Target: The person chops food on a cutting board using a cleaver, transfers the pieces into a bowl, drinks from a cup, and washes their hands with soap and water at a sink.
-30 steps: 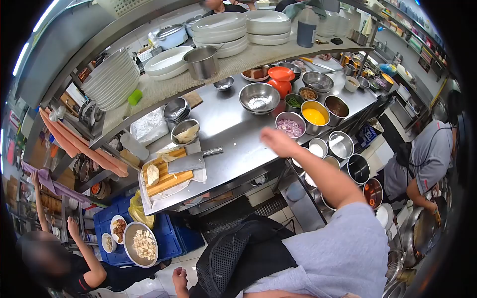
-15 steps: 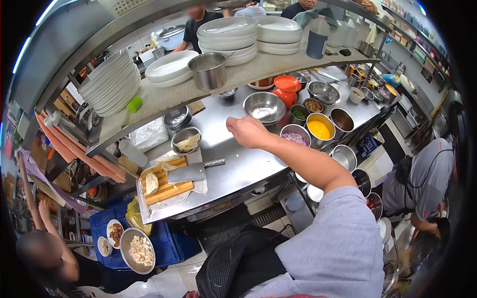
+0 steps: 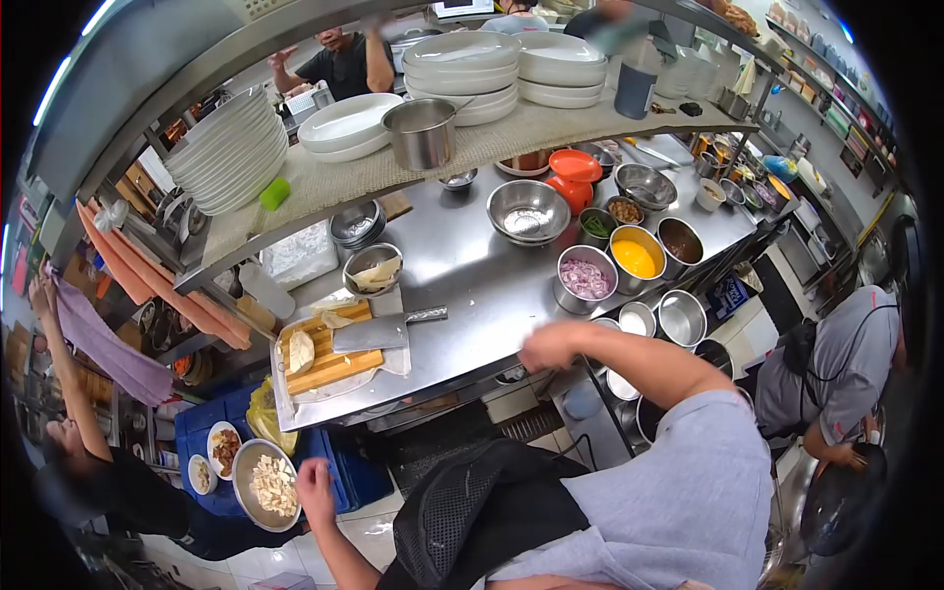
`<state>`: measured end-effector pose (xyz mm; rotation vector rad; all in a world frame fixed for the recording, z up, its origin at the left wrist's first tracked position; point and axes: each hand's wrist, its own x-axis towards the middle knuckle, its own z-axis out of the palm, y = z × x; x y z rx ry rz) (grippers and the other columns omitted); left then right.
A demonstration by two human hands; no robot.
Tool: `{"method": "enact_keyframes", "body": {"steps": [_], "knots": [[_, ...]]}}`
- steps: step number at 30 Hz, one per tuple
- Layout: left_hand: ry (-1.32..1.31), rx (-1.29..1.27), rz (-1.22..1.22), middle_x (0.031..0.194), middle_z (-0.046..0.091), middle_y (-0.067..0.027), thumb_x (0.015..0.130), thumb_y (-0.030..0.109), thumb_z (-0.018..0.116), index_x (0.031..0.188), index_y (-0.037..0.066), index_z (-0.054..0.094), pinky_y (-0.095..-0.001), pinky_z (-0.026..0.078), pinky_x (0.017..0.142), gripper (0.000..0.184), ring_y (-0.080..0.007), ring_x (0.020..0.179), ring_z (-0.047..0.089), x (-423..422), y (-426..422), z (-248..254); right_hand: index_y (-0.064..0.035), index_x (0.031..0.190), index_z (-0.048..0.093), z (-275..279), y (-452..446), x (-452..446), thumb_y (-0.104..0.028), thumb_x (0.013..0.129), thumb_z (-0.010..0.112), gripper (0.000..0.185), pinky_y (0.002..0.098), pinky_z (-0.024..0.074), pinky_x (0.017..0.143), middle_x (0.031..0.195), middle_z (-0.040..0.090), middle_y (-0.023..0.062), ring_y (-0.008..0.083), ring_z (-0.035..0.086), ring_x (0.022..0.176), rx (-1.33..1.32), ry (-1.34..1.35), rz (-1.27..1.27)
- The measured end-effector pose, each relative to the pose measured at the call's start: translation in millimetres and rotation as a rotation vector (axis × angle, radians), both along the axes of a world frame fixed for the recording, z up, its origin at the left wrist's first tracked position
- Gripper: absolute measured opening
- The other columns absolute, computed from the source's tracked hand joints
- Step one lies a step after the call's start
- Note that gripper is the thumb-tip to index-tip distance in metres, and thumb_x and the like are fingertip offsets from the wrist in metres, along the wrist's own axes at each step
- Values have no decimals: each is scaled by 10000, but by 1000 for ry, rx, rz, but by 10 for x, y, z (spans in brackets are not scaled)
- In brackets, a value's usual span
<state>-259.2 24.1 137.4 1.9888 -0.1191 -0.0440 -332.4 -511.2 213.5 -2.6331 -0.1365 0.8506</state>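
Observation:
My right hand (image 3: 551, 346), smeared by motion, hangs over the front edge of the steel table (image 3: 472, 339). The nearest container to it is a steel pot of sliced red onions (image 3: 587, 279). My left hand (image 3: 315, 489) is low at the left with its fingers curled in, and nothing shows in it. Beside that hand a steel bowl of pale chopped pieces (image 3: 273, 486) stands over a blue bin (image 3: 354, 482). On the table a cleaver (image 3: 370, 334) lies across a wooden cutting board (image 3: 339, 379), next to a pale lump (image 3: 299, 351).
A shelf above the table carries stacked white plates (image 3: 462, 54) and a small steel pot (image 3: 420, 138). Pots of yellow liquid (image 3: 637, 258) and dark sauce (image 3: 678, 241) stand at the right. A co-worker (image 3: 831, 364) is close on the right, another person (image 3: 128, 501) on the left.
My right hand has moved back from mid-table to the front edge. My left hand has come up into view beside the bowl. A person behind the shelf has raised their hands.

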Motion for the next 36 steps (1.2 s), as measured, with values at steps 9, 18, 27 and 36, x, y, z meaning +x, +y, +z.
{"method": "enact_keyframes", "body": {"steps": [9,18,27,36], "knots": [[151,298,-196,703,656,-48,895,114,631,873,11,702,-284,477,585,128,-121,619,598,-97,-39,-390,-93,1048,580,-338,588,-175,-322,941,524,259,532,520,746,890,684,219,405,672,841,127,-230,172],[553,392,322,703,665,-183,889,302,627,838,-6,700,-419,500,599,321,-264,599,642,-2348,1749,-1035,-3,1022,654,-3263,140,-905,-76,830,642,206,405,552,461,834,706,178,288,699,596,431,636,-607],[367,221,716,730,668,-93,915,222,639,911,6,686,-356,496,650,221,-183,691,631,-2902,2575,-565,-60,1115,533,-2785,1718,759,-83,954,510,164,402,521,400,766,667,195,302,652,498,216,394,-221],[357,-87,1099,831,692,-47,961,220,608,1011,2,703,-312,517,711,243,-133,753,637,-4250,3664,-970,-77,1040,585,-2253,4412,1471,-157,965,500,139,326,470,364,693,613,74,169,562,432,117,309,-83]]}}
